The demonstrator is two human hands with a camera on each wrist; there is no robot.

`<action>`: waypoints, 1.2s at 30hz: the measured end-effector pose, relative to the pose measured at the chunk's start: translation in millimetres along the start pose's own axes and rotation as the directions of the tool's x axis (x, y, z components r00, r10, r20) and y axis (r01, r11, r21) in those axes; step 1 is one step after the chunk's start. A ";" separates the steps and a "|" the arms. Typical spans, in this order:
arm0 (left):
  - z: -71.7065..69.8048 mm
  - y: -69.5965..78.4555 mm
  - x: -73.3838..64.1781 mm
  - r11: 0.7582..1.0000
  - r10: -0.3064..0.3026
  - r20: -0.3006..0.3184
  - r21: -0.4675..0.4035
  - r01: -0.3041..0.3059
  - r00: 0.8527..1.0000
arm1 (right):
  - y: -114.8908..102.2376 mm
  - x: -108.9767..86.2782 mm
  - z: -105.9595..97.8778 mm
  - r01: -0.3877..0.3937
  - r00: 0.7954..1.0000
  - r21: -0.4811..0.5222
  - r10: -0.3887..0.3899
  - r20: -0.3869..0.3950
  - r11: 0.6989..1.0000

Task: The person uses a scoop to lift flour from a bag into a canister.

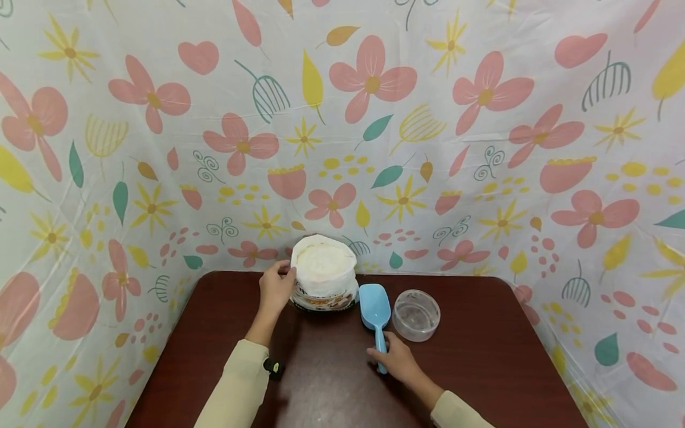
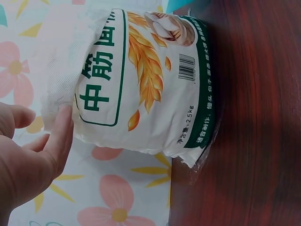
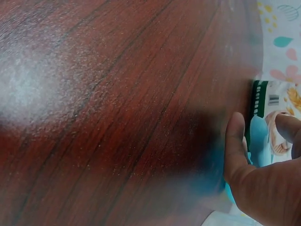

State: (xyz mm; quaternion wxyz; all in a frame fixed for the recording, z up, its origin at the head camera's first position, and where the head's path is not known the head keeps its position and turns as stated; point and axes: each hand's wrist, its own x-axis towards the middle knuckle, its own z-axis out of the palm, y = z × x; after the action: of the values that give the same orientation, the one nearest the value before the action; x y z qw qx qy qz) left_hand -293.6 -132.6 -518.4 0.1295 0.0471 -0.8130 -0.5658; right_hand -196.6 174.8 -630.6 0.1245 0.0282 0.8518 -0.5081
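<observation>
Blue scoop (image 1: pixel 374 303) seemingly gripped by right hand (image 1: pixel 400 358); left hand (image 1: pixel 275 290), unclenched, touches bag (image 1: pixel 325 285).

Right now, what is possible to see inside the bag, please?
Inside the bag, white powder shows at the open top. Anything deeper than that surface cannot be seen: the powder and the bag cover it.

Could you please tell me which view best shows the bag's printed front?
The left wrist view: the bag's printed front is large there, its lettering clear. The head view shows it small and foreshortened; the right wrist view, only part.
</observation>
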 end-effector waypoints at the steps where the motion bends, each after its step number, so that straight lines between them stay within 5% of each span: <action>1: -0.1 -0.3 0.2 1.000 -0.014 0.013 -0.026 0.015 1.000 | 0.2 0.0 0.2 0.000 1.000 0.019 0.000 0.010 1.000; 4: -0.6 -0.1 1.5 0.997 -0.044 0.034 -0.068 0.046 0.998 | 0.2 0.2 0.2 0.003 1.000 0.058 -0.004 0.023 0.998; 12: 0.3 3.2 3.0 0.994 -0.065 0.044 -0.080 0.068 0.997 | -2.8 1.1 -7.2 0.030 0.999 -0.147 -0.032 -0.012 0.989; 36: 2.2 7.2 3.1 0.992 -0.095 0.064 -0.081 0.101 0.993 | -6.9 -8.0 -10.2 0.027 0.999 -0.093 -0.029 -0.017 0.995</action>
State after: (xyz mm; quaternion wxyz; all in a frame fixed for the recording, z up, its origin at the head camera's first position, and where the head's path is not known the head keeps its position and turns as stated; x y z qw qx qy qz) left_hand -296.6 -128.7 -512.0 0.0791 0.0645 -0.7886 -0.6064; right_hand -192.0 181.0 -618.1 0.1105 0.0151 0.8758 -0.4696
